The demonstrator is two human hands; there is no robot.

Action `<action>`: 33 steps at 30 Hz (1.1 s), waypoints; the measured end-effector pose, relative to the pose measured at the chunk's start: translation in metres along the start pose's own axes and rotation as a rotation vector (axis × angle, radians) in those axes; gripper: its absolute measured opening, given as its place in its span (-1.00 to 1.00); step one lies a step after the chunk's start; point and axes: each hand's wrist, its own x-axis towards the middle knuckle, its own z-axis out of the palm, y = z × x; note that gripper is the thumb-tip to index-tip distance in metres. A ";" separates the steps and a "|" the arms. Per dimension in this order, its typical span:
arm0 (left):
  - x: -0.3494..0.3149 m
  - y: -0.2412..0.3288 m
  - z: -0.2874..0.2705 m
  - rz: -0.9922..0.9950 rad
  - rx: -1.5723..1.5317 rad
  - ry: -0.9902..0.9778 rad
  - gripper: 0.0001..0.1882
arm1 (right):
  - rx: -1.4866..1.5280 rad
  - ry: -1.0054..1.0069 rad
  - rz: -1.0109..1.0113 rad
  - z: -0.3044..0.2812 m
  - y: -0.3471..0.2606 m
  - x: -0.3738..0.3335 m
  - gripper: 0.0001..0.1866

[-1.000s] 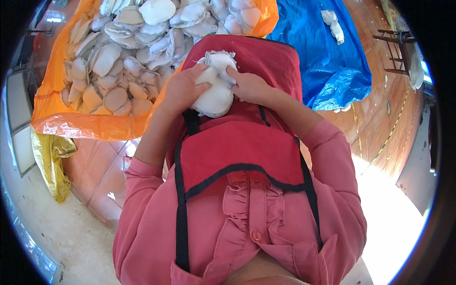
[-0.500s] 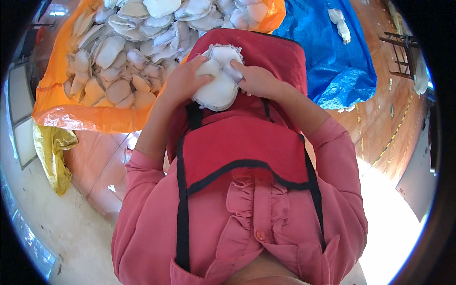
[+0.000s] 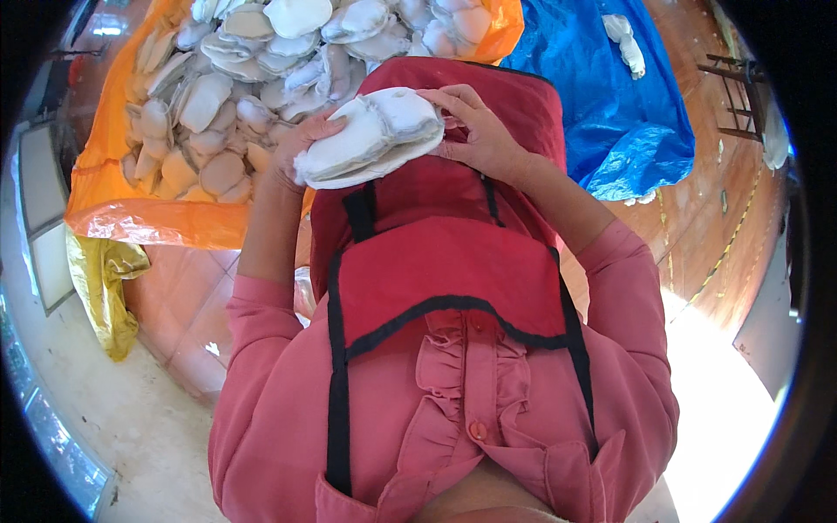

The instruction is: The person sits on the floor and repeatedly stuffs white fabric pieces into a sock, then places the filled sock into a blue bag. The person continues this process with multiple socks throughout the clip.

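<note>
Where the far left of the frame shows floor, a crumpled yellow bag (image 3: 105, 292) lies just below the corner of an orange sheet (image 3: 157, 222). Across the upper left, that sheet carries a large loose pile of white pads (image 3: 202, 100), and by its size I judge that plenty is left to handle. Just right of the pile, my left fingers (image 3: 321, 129) grip the near end of a thick white stack (image 3: 370, 131), thumb on top. It sits at upper centre, tilted, its layered, ragged edge toward me, above my red apron (image 3: 445, 283). My right fingers (image 3: 458, 103) pinch its other end. I take this piece to be midway through handling, not yet put down; whether its layers are joined I cannot tell. At upper right, a blue sheet (image 3: 610, 118) bears one small white bundle (image 3: 624, 45); I cannot say whether that counts as done. Farther right stands a dark rack (image 3: 741, 100).
</note>
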 end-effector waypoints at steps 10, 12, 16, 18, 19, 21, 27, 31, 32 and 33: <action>-0.037 -0.011 -0.004 0.119 0.097 0.206 -0.62 | 0.435 -0.051 0.041 0.013 -0.002 0.007 -0.43; -0.040 -0.002 0.001 0.284 0.558 0.435 -0.66 | 0.639 -0.030 0.307 0.015 -0.008 0.001 -0.43; -0.043 0.025 0.018 0.610 0.832 0.622 -0.67 | 0.621 0.003 0.444 0.014 -0.017 0.002 -0.40; -0.047 0.025 0.057 0.819 1.143 0.544 -0.66 | 0.626 0.005 0.455 0.016 -0.014 0.002 -0.40; -0.046 0.027 0.077 0.896 1.366 0.500 -0.68 | 0.628 0.006 0.459 0.017 -0.013 0.003 -0.40; -0.043 0.026 0.107 1.032 1.817 0.393 -0.71 | 0.601 -0.005 0.456 0.016 -0.016 0.007 -0.39; -0.031 0.020 0.109 0.976 1.902 0.347 -0.70 | 0.604 -0.021 0.445 0.017 -0.024 0.008 -0.37; -0.029 0.021 0.115 0.711 1.794 0.351 -0.55 | 0.550 0.018 0.385 0.023 -0.016 0.011 -0.36; -0.028 0.020 0.113 0.671 1.796 0.364 -0.49 | 0.589 0.056 0.431 0.023 -0.019 0.014 -0.39; -0.027 0.019 0.110 0.631 1.799 0.376 -0.43 | 0.627 0.093 0.477 0.024 -0.024 0.018 -0.41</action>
